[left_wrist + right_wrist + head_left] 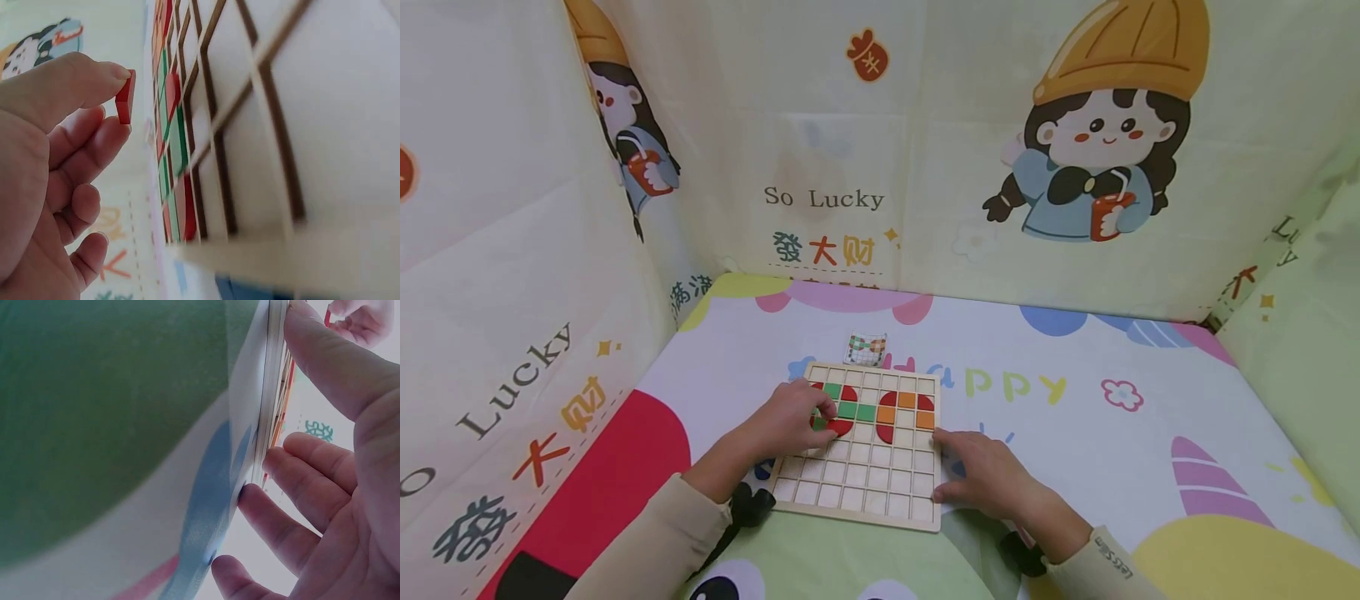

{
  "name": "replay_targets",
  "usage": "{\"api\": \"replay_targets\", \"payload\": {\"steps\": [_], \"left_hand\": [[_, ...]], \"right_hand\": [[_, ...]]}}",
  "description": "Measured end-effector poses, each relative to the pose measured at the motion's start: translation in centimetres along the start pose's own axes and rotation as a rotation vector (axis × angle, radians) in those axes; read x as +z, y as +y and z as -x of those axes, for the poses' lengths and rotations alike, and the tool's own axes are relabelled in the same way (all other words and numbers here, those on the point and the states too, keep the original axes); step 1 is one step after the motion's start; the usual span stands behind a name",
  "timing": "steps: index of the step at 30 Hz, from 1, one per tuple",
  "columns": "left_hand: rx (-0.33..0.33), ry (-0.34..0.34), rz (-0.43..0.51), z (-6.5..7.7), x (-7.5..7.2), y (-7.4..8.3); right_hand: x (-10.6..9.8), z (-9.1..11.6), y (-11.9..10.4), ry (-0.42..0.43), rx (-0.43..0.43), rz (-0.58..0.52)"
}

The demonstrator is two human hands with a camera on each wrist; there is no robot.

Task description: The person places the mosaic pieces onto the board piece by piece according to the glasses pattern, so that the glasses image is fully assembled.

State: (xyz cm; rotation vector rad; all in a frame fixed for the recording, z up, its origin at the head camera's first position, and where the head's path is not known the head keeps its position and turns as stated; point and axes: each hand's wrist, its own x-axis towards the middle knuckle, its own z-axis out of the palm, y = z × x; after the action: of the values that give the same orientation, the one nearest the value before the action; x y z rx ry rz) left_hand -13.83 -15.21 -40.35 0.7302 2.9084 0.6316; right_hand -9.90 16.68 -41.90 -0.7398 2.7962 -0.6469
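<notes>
A wooden grid board [865, 479] lies on the printed cloth, with red, green and orange tiles set in its upper cells. Over the left group of tiles, my left hand [790, 417] pinches a small red tile [126, 100] between thumb and fingertip. That tile is held up off the board, its thin edge showing in the left wrist view. Green tiles [865, 412] run across the middle of the pattern, and orange tiles [907, 401] sit among red ones on the right. My right hand [988, 471] rests against the board's right edge with thumb and fingers spread.
Just behind the board is a small pattern card [865, 348] printed with a coloured grid. Printed cloth walls [925, 158] rise at the back and both sides. The cloth [1060, 450] extends to the right of the board.
</notes>
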Motion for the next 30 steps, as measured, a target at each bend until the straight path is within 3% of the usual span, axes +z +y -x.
{"api": "replay_targets", "payload": {"steps": [5, 11, 30], "left_hand": [[0.086, 0.001, -0.008, -0.9, 1.0, 0.9], [0.106, -0.022, 0.027, -2.2, 1.7, 2.7], [0.064, -0.118, 0.005, -5.6, 3.8, 6.5]], "right_hand": [[0.0, 0.0, 0.0, 0.001, -0.002, 0.002], [-0.1, 0.0, -0.1, 0.002, 0.006, 0.003], [-0.1, 0.1, 0.0, 0.007, -0.011, -0.001]]}}
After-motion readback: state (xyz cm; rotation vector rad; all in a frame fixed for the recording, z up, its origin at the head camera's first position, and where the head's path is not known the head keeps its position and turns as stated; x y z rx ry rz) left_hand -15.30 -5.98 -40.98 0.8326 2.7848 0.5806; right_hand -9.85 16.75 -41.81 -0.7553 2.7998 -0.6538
